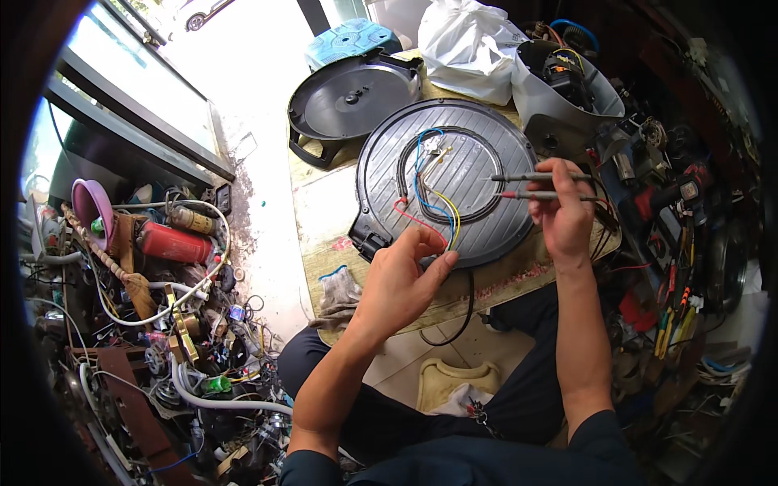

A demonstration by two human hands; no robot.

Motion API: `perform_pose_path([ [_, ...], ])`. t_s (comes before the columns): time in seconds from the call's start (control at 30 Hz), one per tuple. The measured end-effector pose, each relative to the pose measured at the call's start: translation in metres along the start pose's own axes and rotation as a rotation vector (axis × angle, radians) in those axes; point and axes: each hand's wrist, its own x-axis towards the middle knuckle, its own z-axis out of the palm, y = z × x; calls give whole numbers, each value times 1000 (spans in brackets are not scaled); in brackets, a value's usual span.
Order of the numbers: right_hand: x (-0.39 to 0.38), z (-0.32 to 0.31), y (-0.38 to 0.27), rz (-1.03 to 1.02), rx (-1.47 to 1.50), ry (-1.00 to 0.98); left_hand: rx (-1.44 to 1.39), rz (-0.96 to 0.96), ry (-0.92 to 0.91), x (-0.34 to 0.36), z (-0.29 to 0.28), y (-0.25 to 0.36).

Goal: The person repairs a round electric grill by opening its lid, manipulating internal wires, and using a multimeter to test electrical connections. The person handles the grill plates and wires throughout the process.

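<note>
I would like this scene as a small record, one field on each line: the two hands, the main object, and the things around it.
Left hand: pinches wires near the disc's lower edge
Right hand: holds two probes over the disc
Probe contact: cannot tell
Disc: round, grey, ribbed, on the table
Wire colours: red, blue and yellow among them
Beyond the disc: black cover, white bag
Right of the bag: grey housing
Left of the left hand: grey cloth
</note>
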Motion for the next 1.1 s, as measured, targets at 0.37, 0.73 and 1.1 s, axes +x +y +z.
perform_pose_path([
  [0.37, 54, 58, -12, -245, -593, -342, -136, -96, -68, 0, -5, -5],
  [0.73, 64, 53, 9, -384, -642, -382, -242, -157, -103, 7, -3, -12],
  [1.1, 61, 58, 11, -352, -622, -358, -401, -223, -104, 11, -8, -16],
])
